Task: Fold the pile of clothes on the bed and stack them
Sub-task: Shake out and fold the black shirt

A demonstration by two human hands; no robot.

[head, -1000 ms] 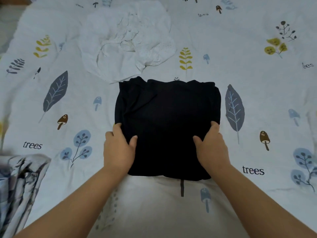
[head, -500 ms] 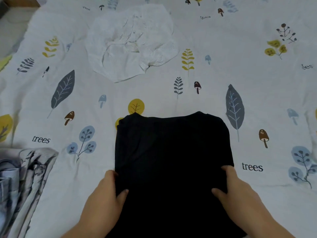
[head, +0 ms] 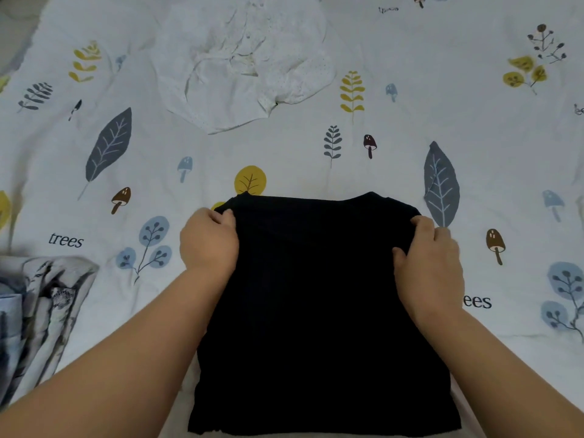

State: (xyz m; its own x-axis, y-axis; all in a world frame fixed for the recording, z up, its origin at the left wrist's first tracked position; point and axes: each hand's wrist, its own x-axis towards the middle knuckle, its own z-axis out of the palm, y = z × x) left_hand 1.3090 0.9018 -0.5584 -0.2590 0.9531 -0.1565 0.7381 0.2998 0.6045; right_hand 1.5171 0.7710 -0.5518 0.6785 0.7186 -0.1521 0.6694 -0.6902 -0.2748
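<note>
A folded garment (head: 319, 311) lies on the bed (head: 474, 121) in the lower centre of the frame, reaching down to the bottom edge. The left hand (head: 208, 241) sits on the garment's upper left corner, and the right hand (head: 426, 263) on its upper right corner, one at either side. Well apart from it, at the upper centre of the frame, a crumpled garment (head: 243, 64) lies on the bed. At the lower left edge of the frame, a stack of folded clothes (head: 38, 311) rests on the bed, left of the left forearm.
</note>
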